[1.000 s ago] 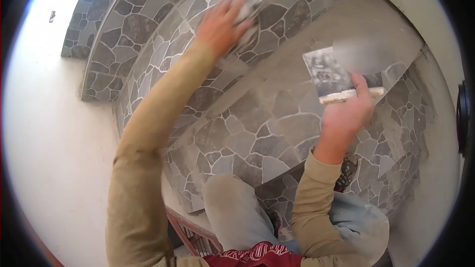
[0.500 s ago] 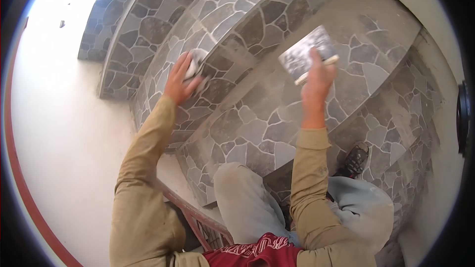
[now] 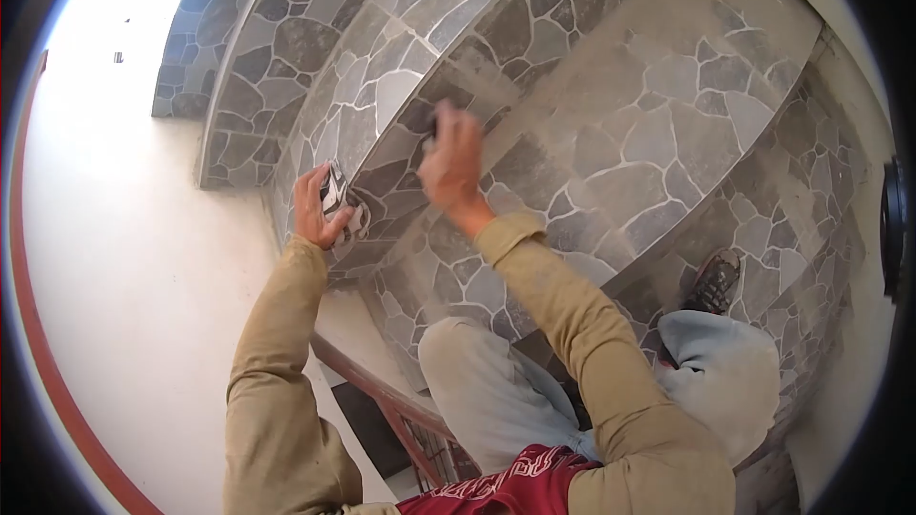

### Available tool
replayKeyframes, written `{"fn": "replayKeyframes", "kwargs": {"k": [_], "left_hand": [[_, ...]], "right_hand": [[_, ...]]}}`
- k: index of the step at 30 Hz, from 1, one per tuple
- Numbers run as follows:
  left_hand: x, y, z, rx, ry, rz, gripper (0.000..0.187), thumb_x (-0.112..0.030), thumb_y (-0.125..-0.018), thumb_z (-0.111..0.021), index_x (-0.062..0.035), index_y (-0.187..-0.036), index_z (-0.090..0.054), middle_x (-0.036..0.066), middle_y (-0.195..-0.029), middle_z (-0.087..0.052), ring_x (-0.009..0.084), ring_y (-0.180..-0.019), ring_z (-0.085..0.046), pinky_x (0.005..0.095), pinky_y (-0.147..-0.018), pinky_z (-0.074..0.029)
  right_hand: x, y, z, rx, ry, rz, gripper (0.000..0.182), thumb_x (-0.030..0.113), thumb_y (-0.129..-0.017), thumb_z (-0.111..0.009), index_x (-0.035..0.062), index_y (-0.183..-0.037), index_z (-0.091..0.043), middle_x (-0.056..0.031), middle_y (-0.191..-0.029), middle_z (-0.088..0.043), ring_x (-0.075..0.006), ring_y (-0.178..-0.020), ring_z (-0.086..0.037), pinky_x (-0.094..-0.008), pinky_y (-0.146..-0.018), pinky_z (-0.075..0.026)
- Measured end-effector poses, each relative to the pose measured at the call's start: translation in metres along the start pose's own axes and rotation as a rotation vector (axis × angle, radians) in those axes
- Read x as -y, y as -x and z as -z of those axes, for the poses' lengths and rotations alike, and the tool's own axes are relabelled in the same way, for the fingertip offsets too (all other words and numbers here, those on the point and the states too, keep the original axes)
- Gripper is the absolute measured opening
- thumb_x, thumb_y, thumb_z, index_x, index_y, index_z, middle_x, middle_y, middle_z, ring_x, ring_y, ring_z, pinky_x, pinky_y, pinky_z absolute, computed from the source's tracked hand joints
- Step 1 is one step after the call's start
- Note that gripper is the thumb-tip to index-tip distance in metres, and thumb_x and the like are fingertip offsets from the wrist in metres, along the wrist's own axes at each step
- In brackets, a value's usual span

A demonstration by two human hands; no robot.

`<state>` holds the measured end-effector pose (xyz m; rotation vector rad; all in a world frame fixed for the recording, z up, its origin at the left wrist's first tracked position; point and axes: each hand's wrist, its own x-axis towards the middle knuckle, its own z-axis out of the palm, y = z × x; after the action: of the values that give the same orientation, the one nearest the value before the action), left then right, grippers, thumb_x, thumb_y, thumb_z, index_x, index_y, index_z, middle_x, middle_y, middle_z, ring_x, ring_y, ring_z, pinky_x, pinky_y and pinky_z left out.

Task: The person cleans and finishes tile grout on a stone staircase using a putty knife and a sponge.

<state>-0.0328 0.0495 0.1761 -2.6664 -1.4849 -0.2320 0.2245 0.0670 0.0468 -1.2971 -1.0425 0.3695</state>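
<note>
My left hand [image 3: 313,213] is closed on a crumpled black-and-white cloth [image 3: 334,193], held against the stone-patterned riser near its upper edge. My right hand [image 3: 453,162], blurred by motion, is a little to the right, close to the same riser [image 3: 501,29]. Its fingers are wrapped round the flat tool [image 3: 432,126], of which only a dark, smeared edge shows; the rest is hidden. Pale joint lines run between the grey stones, and a dusty film covers part of the tread [image 3: 611,67] beyond my right hand.
More curved steps [image 3: 248,76] rise at the upper left beside a white wall [image 3: 124,257]. My knees and a dark shoe [image 3: 716,281] are on the lower steps. A reddish metal railing [image 3: 382,396] stands below my left arm. Another pale wall borders the right.
My right hand has moved left and down to the riser, and the flat tool's broad face no longer shows. My left hand has moved down and slightly left with the cloth.
</note>
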Motion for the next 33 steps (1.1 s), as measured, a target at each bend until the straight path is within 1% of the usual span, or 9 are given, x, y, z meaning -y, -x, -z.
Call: {"fn": "replayKeyframes", "kwargs": {"k": [2,6,10,13,17,22,25,31,33], "left_hand": [[0.007,0.000,-0.006,-0.008,0.024,0.004,0.085,-0.042,-0.075,-0.074,-0.0017,-0.146,-0.048,0.023,-0.141,-0.051,0.0402,-0.129,-0.048,0.0492,-0.111,-0.037],[0.003,0.004,-0.005,-0.006,0.076,0.069,0.086,-0.043,-0.076,-0.074,-0.0020,-0.147,-0.047,0.023,-0.140,-0.051,0.0406,-0.129,-0.048,0.0494,-0.112,-0.037],[0.008,0.005,-0.009,-0.009,0.071,0.036,0.086,-0.045,-0.077,-0.074,-0.0024,-0.147,-0.047,0.023,-0.141,-0.050,0.0406,-0.129,-0.049,0.0493,-0.112,-0.037],[0.005,0.005,-0.006,-0.019,0.057,0.063,0.086,-0.047,-0.078,-0.074,-0.0016,-0.146,-0.048,0.024,-0.141,-0.050,0.0408,-0.131,-0.048,0.0494,-0.112,-0.037],[0.011,0.005,-0.011,-0.017,0.041,0.032,0.086,-0.045,-0.077,-0.074,-0.0018,-0.146,-0.048,0.024,-0.141,-0.050,0.0408,-0.131,-0.048,0.0492,-0.112,-0.037],[0.005,0.005,-0.003,-0.003,0.024,0.074,0.086,-0.041,-0.074,-0.075,-0.0017,-0.145,-0.048,0.024,-0.141,-0.051,0.0409,-0.131,-0.049,0.0491,-0.112,-0.037],[0.010,0.002,-0.006,-0.022,0.074,0.065,0.085,-0.039,-0.073,-0.075,-0.0017,-0.145,-0.049,0.024,-0.141,-0.051,0.0406,-0.130,-0.049,0.0492,-0.112,-0.038],[0.005,0.004,-0.006,-0.086,0.097,0.108,0.085,-0.042,-0.073,-0.076,-0.0016,-0.143,-0.051,0.023,-0.140,-0.052,0.0400,-0.128,-0.051,0.0485,-0.110,-0.039],[0.010,0.006,-0.006,-0.074,0.088,0.080,0.084,-0.042,-0.072,-0.076,-0.0028,-0.143,-0.053,0.022,-0.139,-0.054,0.0401,-0.127,-0.052,0.0474,-0.110,-0.040]], "right_hand": [[-0.001,0.002,-0.007,0.017,-0.032,0.085,0.057,-0.003,-0.085,-0.059,-0.0008,-0.140,-0.048,-0.0245,-0.120,-0.053,-0.0437,-0.111,-0.053,-0.0532,-0.098,-0.042],[-0.030,-0.006,-0.012,-0.156,-0.029,-0.210,0.059,-0.004,-0.082,-0.059,-0.0037,-0.140,-0.047,-0.0246,-0.118,-0.051,-0.0439,-0.112,-0.051,-0.0531,-0.101,-0.042],[-0.003,0.002,-0.010,-0.064,-0.118,-0.005,0.050,-0.005,-0.085,-0.057,-0.0059,-0.134,-0.049,-0.0255,-0.116,-0.053,-0.0445,-0.108,-0.052,-0.0518,-0.096,-0.042],[-0.040,-0.010,-0.021,-0.208,0.024,-0.409,0.045,-0.004,-0.088,-0.057,-0.0068,-0.132,-0.051,-0.0261,-0.115,-0.055,-0.0451,-0.110,-0.054,-0.0503,-0.096,-0.045],[0.021,0.001,-0.010,-0.110,-0.224,-0.258,0.043,-0.004,-0.088,-0.056,-0.0072,-0.131,-0.052,-0.0271,-0.114,-0.056,-0.0454,-0.110,-0.054,-0.0514,-0.096,-0.044],[-0.041,-0.014,-0.007,-0.199,-0.006,-0.379,0.043,-0.006,-0.088,-0.055,-0.0048,-0.130,-0.054,-0.0236,-0.118,-0.057,-0.0441,-0.113,-0.054,-0.0505,-0.101,-0.043],[-0.001,-0.009,0.005,-0.013,-0.159,0.013,0.045,-0.002,-0.085,-0.057,-0.0010,-0.130,-0.056,-0.0212,-0.118,-0.057,-0.0417,-0.111,-0.054,-0.0520,-0.098,-0.042],[-0.064,-0.086,0.041,-0.286,0.026,-0.058,0.044,-0.006,-0.080,-0.058,-0.0009,-0.124,-0.061,-0.0215,-0.113,-0.060,-0.0396,-0.105,-0.058,-0.0492,-0.095,-0.045],[-0.037,-0.109,0.076,-0.152,-0.058,-0.159,0.043,-0.007,-0.081,-0.057,-0.0012,-0.123,-0.062,-0.0213,-0.113,-0.061,-0.0392,-0.105,-0.059,-0.0485,-0.094,-0.046]]}}
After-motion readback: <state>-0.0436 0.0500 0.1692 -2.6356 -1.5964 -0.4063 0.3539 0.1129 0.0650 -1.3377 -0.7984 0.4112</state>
